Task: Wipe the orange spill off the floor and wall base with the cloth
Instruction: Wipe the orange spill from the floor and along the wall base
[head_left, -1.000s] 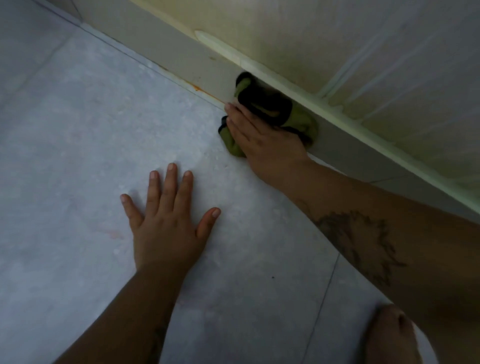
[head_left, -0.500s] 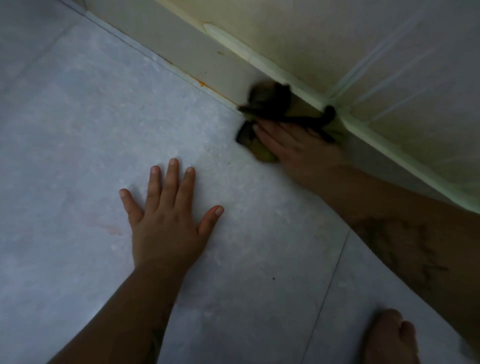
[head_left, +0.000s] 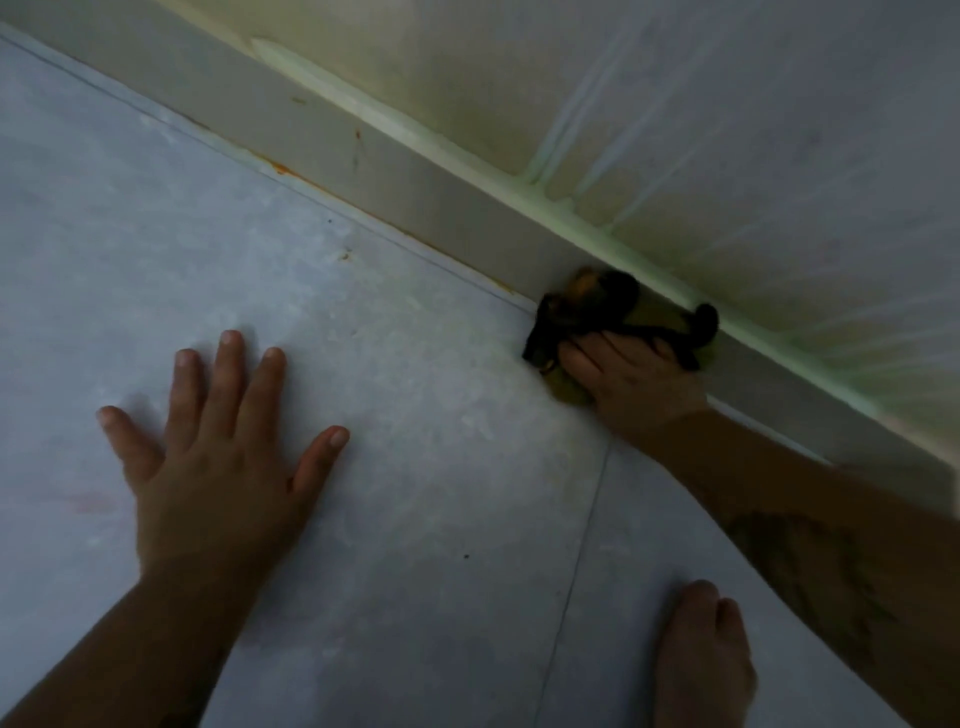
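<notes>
Wiping step in hand, at the seam where floor (head_left: 415, 519) meets wall base (head_left: 415, 197). Right hand (head_left: 631, 382), at about 2 o'clock from frame centre, is pressed down on the bunched cloth (head_left: 597, 306), fingers curled over its near edge and gripping it; the cloth, olive with dark parts, sits jammed into the corner, touching both floor and wall base. Left hand (head_left: 218, 457), at 8 o'clock, lies flat on the floor, fingers spread wide, holding nothing; I read it as a brace. Orange residue (head_left: 280, 167) shows as a thin streak along the seam at 10 o'clock, well apart from the cloth, plus a faint orange mark (head_left: 357, 136) higher on the wall base and a small speck (head_left: 344, 254) on the floor nearby. A faint pinkish smear (head_left: 88, 501) sits at 9 o'clock beside the left hand; whether it is spill I cannot tell. My judgement: next move calls for dragging the cloth along the seam toward 10 o'clock, keeping pressure into the corner, then up the wall base. A bare foot (head_left: 701, 660) shows at 5 o'clock. No containers in view.
</notes>
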